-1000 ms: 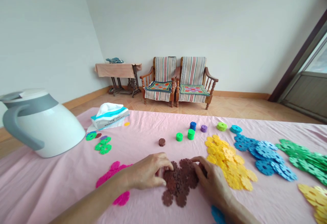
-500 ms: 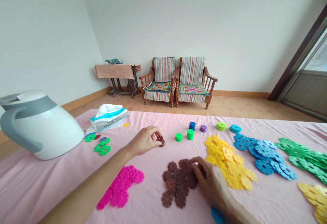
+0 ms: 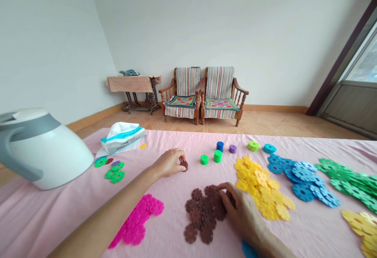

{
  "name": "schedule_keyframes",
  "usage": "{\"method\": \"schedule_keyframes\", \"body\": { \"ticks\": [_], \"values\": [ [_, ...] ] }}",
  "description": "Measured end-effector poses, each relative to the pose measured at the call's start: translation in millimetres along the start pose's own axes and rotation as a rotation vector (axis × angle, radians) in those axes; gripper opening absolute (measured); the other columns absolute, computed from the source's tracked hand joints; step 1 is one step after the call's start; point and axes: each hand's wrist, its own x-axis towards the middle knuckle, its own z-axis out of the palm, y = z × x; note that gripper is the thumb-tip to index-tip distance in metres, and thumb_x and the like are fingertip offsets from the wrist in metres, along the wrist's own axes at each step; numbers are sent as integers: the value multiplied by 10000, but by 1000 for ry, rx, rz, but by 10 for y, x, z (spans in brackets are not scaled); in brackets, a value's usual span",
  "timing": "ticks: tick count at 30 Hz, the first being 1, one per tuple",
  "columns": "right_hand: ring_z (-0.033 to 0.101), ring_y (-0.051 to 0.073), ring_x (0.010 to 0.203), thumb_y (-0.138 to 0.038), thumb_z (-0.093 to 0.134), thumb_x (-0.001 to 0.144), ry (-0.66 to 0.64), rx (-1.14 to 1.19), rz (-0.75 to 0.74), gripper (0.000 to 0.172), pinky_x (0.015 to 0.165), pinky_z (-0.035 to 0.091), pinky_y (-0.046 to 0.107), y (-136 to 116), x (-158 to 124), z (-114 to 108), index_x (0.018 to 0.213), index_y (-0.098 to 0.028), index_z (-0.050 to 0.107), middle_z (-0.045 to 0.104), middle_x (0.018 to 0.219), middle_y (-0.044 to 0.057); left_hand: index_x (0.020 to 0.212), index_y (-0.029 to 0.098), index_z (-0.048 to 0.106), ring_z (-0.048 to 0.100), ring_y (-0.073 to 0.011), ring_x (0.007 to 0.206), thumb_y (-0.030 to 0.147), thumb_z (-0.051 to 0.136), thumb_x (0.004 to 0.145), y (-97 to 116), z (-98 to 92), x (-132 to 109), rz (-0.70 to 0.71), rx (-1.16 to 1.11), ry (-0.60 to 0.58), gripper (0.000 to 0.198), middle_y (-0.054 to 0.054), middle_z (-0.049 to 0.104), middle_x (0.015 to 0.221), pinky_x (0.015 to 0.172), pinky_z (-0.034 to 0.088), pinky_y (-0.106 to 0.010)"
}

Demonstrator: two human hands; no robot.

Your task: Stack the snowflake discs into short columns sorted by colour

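Observation:
My left hand [image 3: 170, 163] reaches forward over the pink tablecloth [image 3: 73, 207], its fingers pinched on a small stack of brown snowflake discs [image 3: 184, 165] that rests on the cloth. My right hand [image 3: 240, 207] lies on the right side of a loose brown disc pile [image 3: 203, 213], fingers curled onto the pieces. A magenta disc pile [image 3: 138, 220] sits left of the brown pile, below my left forearm.
Small stacks stand in a row: green [image 3: 204, 159], green [image 3: 218, 156], blue [image 3: 220, 146], purple [image 3: 233, 149], lime [image 3: 253, 145], teal [image 3: 269, 148]. Yellow [image 3: 263, 189], blue [image 3: 303, 177] and green [image 3: 350, 177] piles lie right. A white kettle [image 3: 41, 150] and tissue pack [image 3: 122, 138] sit left.
My left hand left the brown pile with a disc and moved forward to the small brown stack. My right hand stayed on the pile. The camera tilted slightly.

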Motion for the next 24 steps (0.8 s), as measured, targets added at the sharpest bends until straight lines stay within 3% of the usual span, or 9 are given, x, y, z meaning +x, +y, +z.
{"method": "schedule_keyframes", "body": {
  "ticks": [11,16,20,24],
  "values": [
    [596,140,603,-352,337,899,15,8,-18,316,562,399,232,-15,3,-4,1006,-220,603,652,655,-2,734,182,610,555,-158,711,166,644,640,26,-8,25,18,47,-47,101,6,586,734,602,374,-219],
    [606,153,630,-353,335,896,23,-9,-19,308,564,404,231,-14,7,-7,937,-220,610,663,677,12,931,183,588,551,-158,754,179,659,672,150,-77,-75,48,29,12,267,-28,579,921,666,398,-243],
    [607,153,650,-353,337,895,17,-27,-14,293,571,405,230,-11,1,-6,922,-229,601,664,703,8,906,189,611,552,-146,753,185,640,737,399,-92,-252,264,-82,-150,171,-22,581,876,701,415,-239],
    [608,156,667,-352,327,898,7,-23,-20,300,574,407,232,-13,-2,-4,928,-221,595,664,716,15,1008,221,614,560,-167,818,157,637,751,568,12,-366,377,-91,-261,266,-25,583,877,740,424,-250]
  ]
}}
